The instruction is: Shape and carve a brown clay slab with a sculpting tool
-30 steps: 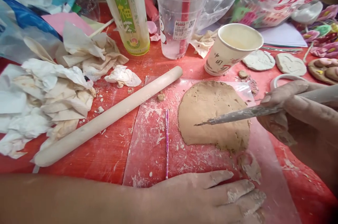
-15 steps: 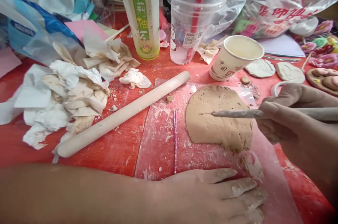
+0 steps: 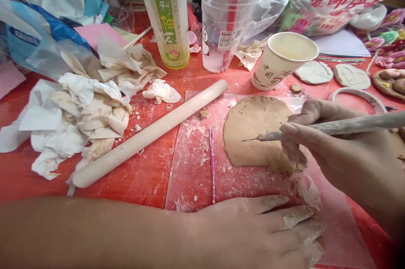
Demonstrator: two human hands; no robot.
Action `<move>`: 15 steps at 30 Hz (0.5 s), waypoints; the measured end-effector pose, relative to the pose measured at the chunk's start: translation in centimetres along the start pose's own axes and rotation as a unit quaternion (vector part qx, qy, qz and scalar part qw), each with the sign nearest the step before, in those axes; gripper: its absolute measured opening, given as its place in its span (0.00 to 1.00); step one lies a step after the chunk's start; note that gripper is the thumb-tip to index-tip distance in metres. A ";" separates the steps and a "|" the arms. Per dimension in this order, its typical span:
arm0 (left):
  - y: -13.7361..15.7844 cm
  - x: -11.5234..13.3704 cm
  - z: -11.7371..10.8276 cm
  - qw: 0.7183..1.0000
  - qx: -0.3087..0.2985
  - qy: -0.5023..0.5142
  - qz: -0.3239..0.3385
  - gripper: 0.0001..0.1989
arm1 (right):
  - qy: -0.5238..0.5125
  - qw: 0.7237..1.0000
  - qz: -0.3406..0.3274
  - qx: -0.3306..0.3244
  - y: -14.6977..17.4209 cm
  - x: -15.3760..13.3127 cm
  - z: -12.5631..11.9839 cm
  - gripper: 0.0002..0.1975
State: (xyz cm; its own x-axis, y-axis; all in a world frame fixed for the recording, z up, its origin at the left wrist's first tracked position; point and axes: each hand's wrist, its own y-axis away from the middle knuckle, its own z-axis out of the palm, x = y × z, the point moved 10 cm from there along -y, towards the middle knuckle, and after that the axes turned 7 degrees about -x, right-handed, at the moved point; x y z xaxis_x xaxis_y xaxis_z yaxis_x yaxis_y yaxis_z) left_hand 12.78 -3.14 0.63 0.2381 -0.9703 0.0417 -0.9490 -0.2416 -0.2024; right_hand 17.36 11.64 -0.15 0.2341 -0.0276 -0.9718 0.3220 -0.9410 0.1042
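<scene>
A flat slab of brown clay [image 3: 256, 129] lies on a clear plastic sheet [image 3: 190, 167]. My right hand [image 3: 329, 138] grips a needle tool [image 3: 341, 125] with a clay-smeared handle, its thin point over the left part of the slab; whether it touches, I cannot tell. My left hand [image 3: 268, 226] lies flat, fingers stretched out and dusted with dry clay, on the sheet just below the slab. A thin purple stick [image 3: 211, 165] lies left of the slab, its lower end close to my left wrist.
A rolling pin [image 3: 152, 134] lies aslant to the left, with crumpled tissues [image 3: 85, 121] beyond it. Along the back stand a tea bottle [image 3: 167, 20], a plastic cup [image 3: 218, 28] with a red straw and a paper cup [image 3: 281, 62]. A tape roll [image 3: 357, 93] sits behind my right hand.
My right hand has moved left over the slab's right edge, the needle tool now tilted more. My left hand stays flat. The view has shifted slightly.
</scene>
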 end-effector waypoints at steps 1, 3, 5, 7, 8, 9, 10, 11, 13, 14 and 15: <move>0.0 0.0 0.1 1.000 -0.005 0.004 0.001 0.22 | 0.001 1.000 0.012 -0.012 -0.1 0.4 0.3 0.10; 0.0 0.0 0.2 1.000 -0.014 0.012 0.003 0.22 | 0.016 0.999 0.024 -0.028 -0.4 0.9 0.7 0.10; 0.0 0.0 0.2 1.000 -0.018 0.019 0.006 0.22 | 0.031 0.999 0.024 -0.032 -0.6 1.0 0.9 0.11; 0.1 0.0 0.1 1.000 -0.013 0.022 0.006 0.22 | 0.038 0.999 0.024 -0.029 -0.7 1.0 1.0 0.13; 0.1 0.0 0.1 1.000 -0.009 0.024 0.004 0.22 | 0.037 0.999 0.027 -0.028 -0.7 1.0 1.1 0.14; 0.1 0.0 0.1 1.000 -0.006 0.025 0.004 0.22 | 0.035 0.999 0.030 -0.028 -0.7 1.0 1.2 0.14; 0.1 0.0 0.1 1.000 -0.003 0.027 0.004 0.21 | 0.033 0.999 0.030 -0.027 -0.7 0.9 1.2 0.15; 0.1 0.0 0.1 1.000 -0.002 0.028 0.003 0.21 | 0.033 0.999 0.029 -0.025 -0.7 0.9 1.3 0.15; 0.1 0.1 0.2 1.000 -0.008 0.029 0.005 0.21 | 0.035 0.999 0.028 -0.023 -0.7 0.8 1.3 0.14; 0.0 0.1 0.2 0.999 -0.012 0.029 0.006 0.21 | 0.038 0.999 0.027 -0.024 -0.7 0.8 1.3 0.14; 0.0 0.1 0.3 0.999 -0.017 0.030 0.006 0.21 | 0.042 0.998 0.030 -0.025 -0.7 0.8 1.3 0.14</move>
State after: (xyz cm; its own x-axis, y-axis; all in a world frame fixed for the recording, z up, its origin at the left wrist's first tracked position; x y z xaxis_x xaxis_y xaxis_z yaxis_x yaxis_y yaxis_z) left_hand 12.84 -3.21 0.34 0.2146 -0.9718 0.0981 -0.9584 -0.2289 -0.1707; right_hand 16.17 11.86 -1.30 0.3303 -0.0521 -0.9424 0.3503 -0.9204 0.1736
